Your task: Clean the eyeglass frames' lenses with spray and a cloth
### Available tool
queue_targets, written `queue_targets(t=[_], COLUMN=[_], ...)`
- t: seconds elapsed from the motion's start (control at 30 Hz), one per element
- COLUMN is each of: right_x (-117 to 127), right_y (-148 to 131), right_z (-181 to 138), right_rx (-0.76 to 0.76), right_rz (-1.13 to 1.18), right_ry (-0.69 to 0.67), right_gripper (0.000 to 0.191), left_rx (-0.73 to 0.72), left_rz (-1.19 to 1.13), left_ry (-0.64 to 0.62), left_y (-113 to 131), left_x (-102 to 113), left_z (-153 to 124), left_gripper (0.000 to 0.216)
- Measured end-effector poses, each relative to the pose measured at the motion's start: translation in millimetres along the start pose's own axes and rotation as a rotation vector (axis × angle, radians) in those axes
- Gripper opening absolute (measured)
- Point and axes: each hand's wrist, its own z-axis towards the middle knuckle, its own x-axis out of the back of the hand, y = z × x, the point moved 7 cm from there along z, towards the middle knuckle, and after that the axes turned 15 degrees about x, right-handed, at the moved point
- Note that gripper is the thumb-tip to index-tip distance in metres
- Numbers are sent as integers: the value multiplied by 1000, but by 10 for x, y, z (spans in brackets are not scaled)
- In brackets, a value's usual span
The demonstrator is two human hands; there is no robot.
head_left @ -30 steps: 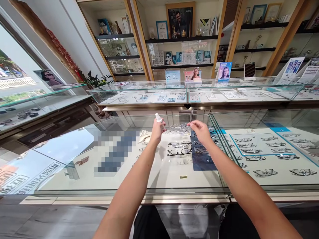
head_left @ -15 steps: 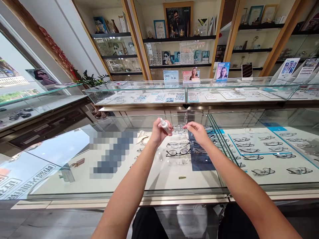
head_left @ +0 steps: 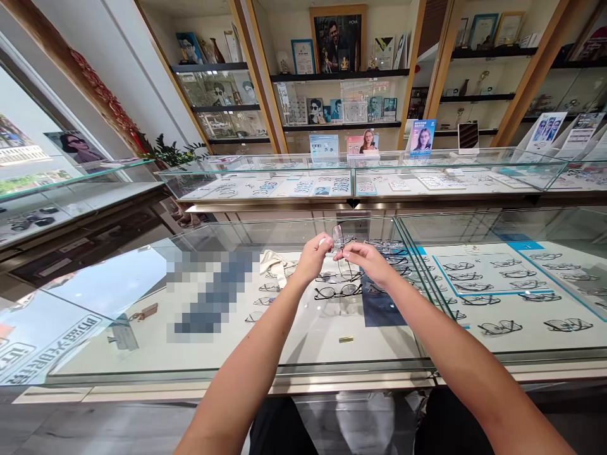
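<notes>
My left hand (head_left: 313,258) is closed round a small white spray bottle (head_left: 324,241), of which only the tip shows past my fingers. My right hand (head_left: 364,259) pinches a pair of thin-rimmed glasses (head_left: 338,239) and holds them upright, one lens close in front of the bottle's tip. Both hands meet above the glass top of the display counter (head_left: 265,341). A beige cloth (head_left: 275,261) lies on the counter just left of my left hand.
Under the glass lie several rows of glasses (head_left: 337,291) and a dark blue mat (head_left: 382,306). A second glass case (head_left: 497,291) adjoins on the right, another counter (head_left: 360,180) stands behind, and wall shelves (head_left: 339,72) hold pictures and frames.
My hands have drawn together: the left hand tipped the bottle toward the right, and the right hand brought the glasses leftward up to the nozzle.
</notes>
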Motion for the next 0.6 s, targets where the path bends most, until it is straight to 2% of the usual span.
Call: queue_targets(t=[0.1,0.27,0.43,0.53,0.6], right_x=[13,166,268,243,231], right_y=[13,46,47,38,33], right_z=[0,22,32,34,35], right_rx=[-6,-17,-28,-27,-24], right_rz=[16,88,180,200,213], right_ry=[16,128,223,219,216], right_gripper=[44,44,41,41,41], left_rx=[2,-26,-92,-185,-190], left_rz=[-21,-3,212,357,366], left_ry=[-4,-15,-27,-72,-88], left_y=[4,6,73,162,174], left_x=[-6,1,-97,-212,-233], left_z=[-5,-15,-106,-190,-204], left_gripper=[63,57,50,47,48])
